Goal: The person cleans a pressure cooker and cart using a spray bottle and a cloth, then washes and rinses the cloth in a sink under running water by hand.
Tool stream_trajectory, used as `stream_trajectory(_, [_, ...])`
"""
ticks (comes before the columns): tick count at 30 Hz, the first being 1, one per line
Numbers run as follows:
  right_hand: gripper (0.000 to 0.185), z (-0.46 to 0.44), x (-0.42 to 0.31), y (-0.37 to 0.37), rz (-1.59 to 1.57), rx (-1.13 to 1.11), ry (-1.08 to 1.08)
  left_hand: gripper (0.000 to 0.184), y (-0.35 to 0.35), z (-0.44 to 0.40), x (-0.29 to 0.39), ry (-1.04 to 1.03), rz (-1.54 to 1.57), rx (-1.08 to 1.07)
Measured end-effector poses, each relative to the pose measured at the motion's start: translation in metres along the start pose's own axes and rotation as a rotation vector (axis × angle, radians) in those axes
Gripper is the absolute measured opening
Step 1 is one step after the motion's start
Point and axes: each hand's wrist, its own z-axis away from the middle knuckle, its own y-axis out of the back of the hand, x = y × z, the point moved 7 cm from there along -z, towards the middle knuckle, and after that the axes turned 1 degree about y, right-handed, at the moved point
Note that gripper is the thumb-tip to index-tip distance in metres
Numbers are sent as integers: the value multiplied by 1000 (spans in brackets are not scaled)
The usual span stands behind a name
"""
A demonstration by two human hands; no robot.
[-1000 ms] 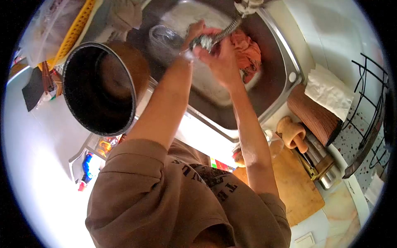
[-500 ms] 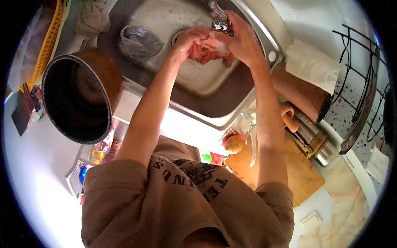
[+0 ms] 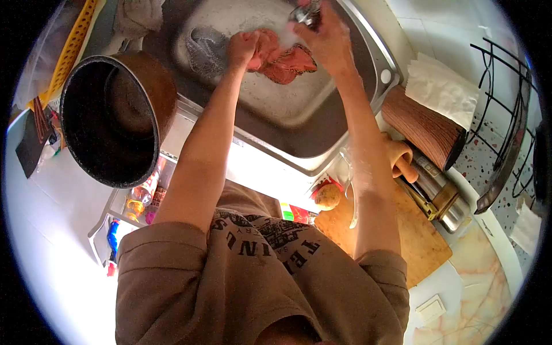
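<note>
In the metal sink (image 3: 293,135), my left hand (image 3: 242,48) is closed on one end of a wet reddish-orange cloth (image 3: 282,64), which spreads to the right over the basin floor. My right hand (image 3: 328,35), near the upper right of the basin, has its fingers round the metal spray head (image 3: 307,14) of the tap. Water seems to come from it toward the cloth. A grey mesh piece (image 3: 206,52) lies in the sink just left of my left hand.
A large dark pot (image 3: 115,121) stands left of the sink. To the right are a brown ribbed roll (image 3: 422,123) with white paper (image 3: 443,89), a steel flask (image 3: 451,215) and a black wire rack (image 3: 506,103). A wooden board (image 3: 420,241) lies below, with a potato (image 3: 328,196) beside it.
My hands have moved apart. My left hand now grips the cloth's left end, and the cloth has spread out. My right hand is off the cloth, round the spray head.
</note>
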Motion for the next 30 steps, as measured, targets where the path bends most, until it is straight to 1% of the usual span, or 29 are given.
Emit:
stream_trajectory(1, [48,3,-7,-3,-6,-6,1,38,3,10,18,6,-2,5])
stream_trajectory(3, [41,10,-24,-4,-181,13,-19,39,-33,28,36,119,340,-451])
stream_trajectory(4, [41,9,-20,-2,-185,12,-19,40,-41,35,44,-60,227,-415])
stream_trajectory(5, [41,5,-10,1,-139,12,-39,37,-63,24,27,-323,159,-461])
stream_trajectory(7, [42,-3,-6,0,-94,18,-50,33,-49,6,16,-274,-385,-361])
stream_trajectory(9, [43,7,-23,0,-170,30,148,35,13,-8,-9,-106,-509,111])
stream_trajectory(10, [37,7,-24,2,-230,83,95,36,36,-5,-12,-36,-665,217])
stream_trajectory(11, [37,9,-19,-1,-234,80,99,37,62,-3,-8,37,-824,328])
stream_trajectory(12, [43,11,-9,-10,-239,67,69,37,79,-6,-4,40,-828,337])
stream_trajectory(13, [49,8,-7,-16,-248,58,42,37,105,-8,2,30,-760,497])
stream_trajectory(14, [49,7,-7,-19,-257,60,46,37,122,-6,6,19,-689,649])
stream_trajectory(15, [49,7,-7,-24,-324,-3,-8,37,121,-2,8,21,-695,648])
stream_trajectory(16, [49,7,-8,-28,-385,-65,-61,35,112,9,26,-168,-735,748])
stream_trajectory(17, [49,3,-11,-23,-378,-68,-57,33,99,18,44,-357,-760,849])
stream_trajectory(18, [49,1,-13,-14,-245,-73,-51,31,80,19,46,-424,-699,748])
stream_trajectory(19, [50,3,-13,-8,-113,-81,-49,31,52,13,38,-428,-531,564])
stream_trajectory(20, [50,6,-6,-6,-105,-88,-52,30,21,7,34,-435,-360,387])
stream_trajectory(21, [45,6,2,-9,-147,-117,-30,47,-26,6,27,-390,-275,-4])
stream_trajectory(23, [41,8,3,-13,-179,-161,-4,78,-101,45,37,-242,-549,-280])
stream_trajectory(24, [47,12,2,-9,-125,-118,-31,81,-110,40,37,-299,-523,-246])
stream_trajectory(25, [54,4,3,-2,-51,-84,-33,84,-106,46,57,-356,-498,-211])
stream_trajectory(27, [56,1,8,-1,-56,-81,-10,78,-86,66,78,-116,-567,-109])
stream_trajectory(28, [58,6,11,4,-63,-79,-7,78,-92,54,59,-115,-564,-122])
stream_trajectory(29, [58,10,12,6,-65,-74,-13,74,-108,29,32,-196,-280,-360])
stream_trajectory(30, [57,12,10,2,-141,-128,-59,73,-104,29,29,-243,-148,-474])
